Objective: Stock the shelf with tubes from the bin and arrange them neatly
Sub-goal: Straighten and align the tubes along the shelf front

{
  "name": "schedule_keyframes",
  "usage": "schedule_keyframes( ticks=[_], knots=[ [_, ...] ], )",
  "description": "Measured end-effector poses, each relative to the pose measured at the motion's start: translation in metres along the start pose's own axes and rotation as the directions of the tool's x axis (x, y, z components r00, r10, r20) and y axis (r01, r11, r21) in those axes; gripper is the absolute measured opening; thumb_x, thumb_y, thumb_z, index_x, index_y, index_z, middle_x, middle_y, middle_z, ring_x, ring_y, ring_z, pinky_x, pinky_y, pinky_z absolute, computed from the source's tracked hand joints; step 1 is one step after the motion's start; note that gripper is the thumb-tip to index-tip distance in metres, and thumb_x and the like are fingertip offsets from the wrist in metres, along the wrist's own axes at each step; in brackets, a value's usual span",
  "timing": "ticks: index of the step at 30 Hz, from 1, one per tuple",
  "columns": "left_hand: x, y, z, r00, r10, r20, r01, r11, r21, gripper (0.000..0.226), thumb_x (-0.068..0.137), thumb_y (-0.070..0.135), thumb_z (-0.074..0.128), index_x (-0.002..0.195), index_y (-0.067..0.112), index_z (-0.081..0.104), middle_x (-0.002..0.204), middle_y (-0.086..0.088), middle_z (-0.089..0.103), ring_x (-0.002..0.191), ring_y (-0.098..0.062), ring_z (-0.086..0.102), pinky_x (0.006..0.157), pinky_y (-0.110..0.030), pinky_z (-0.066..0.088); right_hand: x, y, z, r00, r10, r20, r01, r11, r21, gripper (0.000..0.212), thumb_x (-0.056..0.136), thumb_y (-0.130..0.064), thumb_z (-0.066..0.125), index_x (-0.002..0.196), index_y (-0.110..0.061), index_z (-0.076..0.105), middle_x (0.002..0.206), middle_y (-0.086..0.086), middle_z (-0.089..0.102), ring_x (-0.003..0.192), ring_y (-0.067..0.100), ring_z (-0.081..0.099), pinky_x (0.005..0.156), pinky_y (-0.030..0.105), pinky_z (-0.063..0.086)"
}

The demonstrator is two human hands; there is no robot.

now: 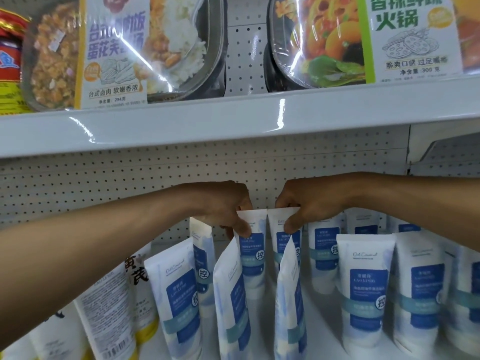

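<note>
two hands meet at the centre of the frame. the left hand (pixel 223 206) pinches the top of one white tube (pixel 253 253); the right hand (pixel 306 203) pinches its neighbour tube (pixel 281 242) on the shelf (pixel 324 339).

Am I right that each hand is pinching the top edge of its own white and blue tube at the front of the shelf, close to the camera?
Not quite: the head view shows the left hand and right hand each pinching the top edge of its own tube, the left tube and the right tube, but these stand at the back of the shelf, by the pegboard, behind the front tubes.
</note>
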State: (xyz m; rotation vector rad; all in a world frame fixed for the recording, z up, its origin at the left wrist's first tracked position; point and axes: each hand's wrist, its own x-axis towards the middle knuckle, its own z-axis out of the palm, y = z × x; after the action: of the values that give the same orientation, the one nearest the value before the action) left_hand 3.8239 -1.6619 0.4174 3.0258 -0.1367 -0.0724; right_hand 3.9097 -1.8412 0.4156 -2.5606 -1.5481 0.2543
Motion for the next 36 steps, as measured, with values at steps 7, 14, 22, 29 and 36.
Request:
schedule_keyframes(
  ticks=[7,14,22,29,36],
  knots=[
    [0.001,0.001,-0.001,0.999,-0.026,0.032,0.028,0.997,-0.066,0.031,0.085,0.027,0.072,0.112,0.012,0.07,0.097,0.004,0.072,0.076,-0.007,0.067,0.066,-0.012,0.052,-0.001,-0.002,0.001,1.0,0.015,-0.003,-0.015,1.0,-0.012,0.015,0.089,-0.031,0.067,0.077,-0.035,0.059,0.072,-0.021,0.062,0.068,-0.001,0.061,0.062,0.013,0.044],
    [0.002,0.004,-0.002,0.997,-0.034,0.068,0.039,0.996,-0.081,0.033,0.086,0.025,0.071,0.116,0.01,0.068,0.105,0.0,0.072,0.078,-0.01,0.067,0.068,-0.014,0.054,-0.001,-0.003,0.0,1.0,0.02,0.013,-0.019,1.0,-0.023,0.006,0.089,-0.031,0.067,0.086,-0.027,0.064,0.081,-0.017,0.066,0.076,0.003,0.063,0.067,0.016,0.049],
    [-0.012,-0.001,-0.018,0.999,0.02,-0.03,-0.022,0.997,-0.077,0.036,0.084,0.039,0.071,0.118,0.031,0.063,0.111,0.016,0.07,0.1,0.0,0.064,0.095,-0.024,0.049,-0.013,-0.005,-0.009,0.999,0.011,-0.047,-0.013,0.999,-0.037,0.024,0.089,-0.035,0.065,0.111,-0.026,0.065,0.107,-0.015,0.068,0.097,0.001,0.064,0.09,0.022,0.051],
    [-0.074,0.02,-0.039,0.94,0.158,-0.303,-0.199,0.974,-0.111,0.031,0.082,0.052,0.059,0.101,0.031,0.071,0.091,0.018,0.073,0.083,0.01,0.065,0.071,-0.002,0.046,-0.05,-0.027,-0.027,0.96,-0.162,-0.228,0.157,0.987,-0.039,0.023,0.085,-0.034,0.069,0.104,-0.042,0.062,0.107,-0.021,0.067,0.1,-0.01,0.06,0.084,0.01,0.044],
    [-0.103,0.042,-0.024,1.0,0.001,-0.011,0.001,0.989,0.151,0.044,0.074,0.07,0.056,0.085,0.031,0.071,0.082,0.016,0.073,0.076,0.002,0.067,0.079,-0.028,0.056,-0.069,-0.071,-0.02,0.976,-0.142,0.165,0.163,0.979,-0.12,0.041,0.078,-0.03,0.077,0.115,-0.041,0.065,0.116,-0.028,0.063,0.113,-0.011,0.053,0.109,0.033,0.037]
  ],
)
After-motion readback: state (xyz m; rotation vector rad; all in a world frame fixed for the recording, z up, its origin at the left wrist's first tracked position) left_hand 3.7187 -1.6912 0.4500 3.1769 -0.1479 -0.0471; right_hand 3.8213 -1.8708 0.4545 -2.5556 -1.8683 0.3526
